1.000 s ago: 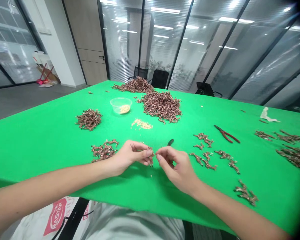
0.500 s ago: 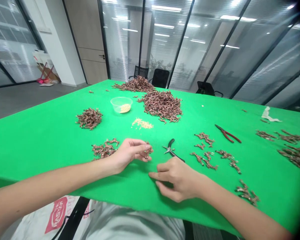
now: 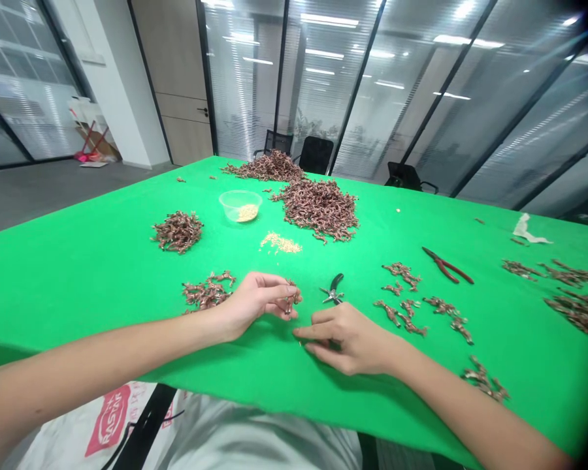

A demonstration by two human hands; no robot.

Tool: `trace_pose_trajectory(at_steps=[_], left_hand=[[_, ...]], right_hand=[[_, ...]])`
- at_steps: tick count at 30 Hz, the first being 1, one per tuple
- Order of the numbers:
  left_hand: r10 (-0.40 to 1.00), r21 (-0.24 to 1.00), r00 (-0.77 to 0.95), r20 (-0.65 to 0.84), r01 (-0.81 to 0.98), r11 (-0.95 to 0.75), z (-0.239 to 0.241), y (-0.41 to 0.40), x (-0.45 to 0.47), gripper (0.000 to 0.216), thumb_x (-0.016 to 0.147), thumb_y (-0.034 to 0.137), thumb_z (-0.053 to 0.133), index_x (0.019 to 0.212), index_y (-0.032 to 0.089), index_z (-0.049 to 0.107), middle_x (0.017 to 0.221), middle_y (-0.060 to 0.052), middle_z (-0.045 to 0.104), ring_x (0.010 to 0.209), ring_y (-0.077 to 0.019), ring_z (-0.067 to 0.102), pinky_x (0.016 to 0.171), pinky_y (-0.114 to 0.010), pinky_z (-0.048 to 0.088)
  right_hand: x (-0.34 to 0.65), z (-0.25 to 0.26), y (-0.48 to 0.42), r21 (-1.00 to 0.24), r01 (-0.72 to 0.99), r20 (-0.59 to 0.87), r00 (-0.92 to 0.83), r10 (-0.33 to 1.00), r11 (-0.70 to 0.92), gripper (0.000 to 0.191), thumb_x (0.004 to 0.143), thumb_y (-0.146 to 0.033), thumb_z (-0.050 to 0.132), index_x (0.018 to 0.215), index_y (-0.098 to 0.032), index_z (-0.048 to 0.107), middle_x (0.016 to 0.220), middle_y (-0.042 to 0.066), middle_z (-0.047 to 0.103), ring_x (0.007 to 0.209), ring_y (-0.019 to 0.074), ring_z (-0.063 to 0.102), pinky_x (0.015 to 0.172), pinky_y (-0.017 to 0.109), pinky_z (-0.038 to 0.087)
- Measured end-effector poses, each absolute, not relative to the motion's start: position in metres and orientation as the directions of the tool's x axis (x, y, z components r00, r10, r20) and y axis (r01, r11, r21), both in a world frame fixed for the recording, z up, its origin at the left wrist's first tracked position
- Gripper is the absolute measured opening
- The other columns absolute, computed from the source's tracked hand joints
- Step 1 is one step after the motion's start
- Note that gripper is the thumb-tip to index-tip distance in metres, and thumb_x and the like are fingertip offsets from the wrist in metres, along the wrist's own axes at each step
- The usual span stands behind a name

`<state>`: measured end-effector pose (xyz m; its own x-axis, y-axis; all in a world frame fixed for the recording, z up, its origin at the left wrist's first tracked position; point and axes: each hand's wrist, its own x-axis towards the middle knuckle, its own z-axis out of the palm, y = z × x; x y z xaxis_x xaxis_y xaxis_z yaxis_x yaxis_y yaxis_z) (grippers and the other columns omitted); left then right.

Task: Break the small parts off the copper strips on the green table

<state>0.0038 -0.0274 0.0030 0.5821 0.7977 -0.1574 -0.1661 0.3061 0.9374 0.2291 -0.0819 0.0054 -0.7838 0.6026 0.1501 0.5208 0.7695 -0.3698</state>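
My left hand hovers just above the green table, its fingers curled round a small cluster of brown metal pieces. My right hand lies low on the cloth, thumb and forefinger pinched together at a tiny item on the table that I cannot make out. Black-handled pliers lie just beyond my right hand. A small pile of brown pieces sits to the left of my left hand.
Big heaps of brown pieces lie at the far middle, a smaller heap at left. A clear bowl holds pale grains, with loose grains nearby. Red-handled pliers and scattered brown pieces lie to the right.
My right hand left the piece held at my left hand, dropped to the cloth near the table edge, then slid slightly back toward my left hand. My left hand stayed put.
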Motion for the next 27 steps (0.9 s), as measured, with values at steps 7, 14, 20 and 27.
trace_pose_trajectory(at_steps=[7, 14, 20, 27], left_hand=[[0.787, 0.942, 0.601, -0.14, -0.164, 0.294, 0.001, -0.027, 0.003, 0.027, 0.076, 0.033, 0.082, 0.083, 0.008, 0.075, 0.082, -0.009, 0.072, 0.063, -0.0144, 0.07, 0.061, -0.024, 0.055], [0.774, 0.946, 0.617, -0.141, -0.147, 0.289, 0.0, -0.026, 0.003, 0.027, 0.077, 0.034, 0.081, 0.082, 0.008, 0.075, 0.071, -0.006, 0.069, 0.063, -0.0149, 0.069, 0.06, -0.024, 0.054], [0.778, 0.95, 0.611, -0.143, -0.137, 0.282, 0.0, -0.026, 0.004, 0.027, 0.077, 0.033, 0.081, 0.083, 0.008, 0.074, 0.077, -0.007, 0.071, 0.063, -0.0141, 0.069, 0.06, -0.023, 0.054], [0.778, 0.948, 0.611, -0.146, -0.139, 0.286, 0.0, -0.026, 0.004, 0.027, 0.077, 0.034, 0.081, 0.082, 0.008, 0.075, 0.075, -0.007, 0.07, 0.062, -0.0128, 0.067, 0.06, -0.023, 0.054]], right_hand=[[0.23, 0.001, -0.08, -0.341, 0.497, 0.206, -0.789, 0.579, 0.798, 0.022, 0.101, -0.025, 0.053, 0.105, -0.018, 0.073, 0.076, 0.001, 0.062, 0.061, 0.011, 0.053, 0.057, 0.026, 0.031], [0.22, 0.001, -0.087, -0.114, 0.573, 0.143, -0.799, 0.585, 0.811, 0.018, 0.102, -0.02, 0.047, 0.097, -0.016, 0.064, 0.078, 0.002, 0.066, 0.059, 0.0124, 0.053, 0.054, 0.03, 0.024], [0.209, 0.002, -0.091, 0.001, 0.62, 0.046, -0.784, 0.619, 0.785, 0.013, 0.101, -0.019, 0.047, 0.096, -0.016, 0.059, 0.079, 0.002, 0.069, 0.057, 0.0136, 0.056, 0.053, 0.031, 0.018], [0.21, -0.001, -0.087, -0.24, 0.708, 0.065, -0.671, 0.739, 0.664, 0.005, 0.098, -0.018, 0.05, 0.097, -0.018, 0.054, 0.077, 0.002, 0.069, 0.061, 0.0152, 0.061, 0.056, 0.028, 0.028]])
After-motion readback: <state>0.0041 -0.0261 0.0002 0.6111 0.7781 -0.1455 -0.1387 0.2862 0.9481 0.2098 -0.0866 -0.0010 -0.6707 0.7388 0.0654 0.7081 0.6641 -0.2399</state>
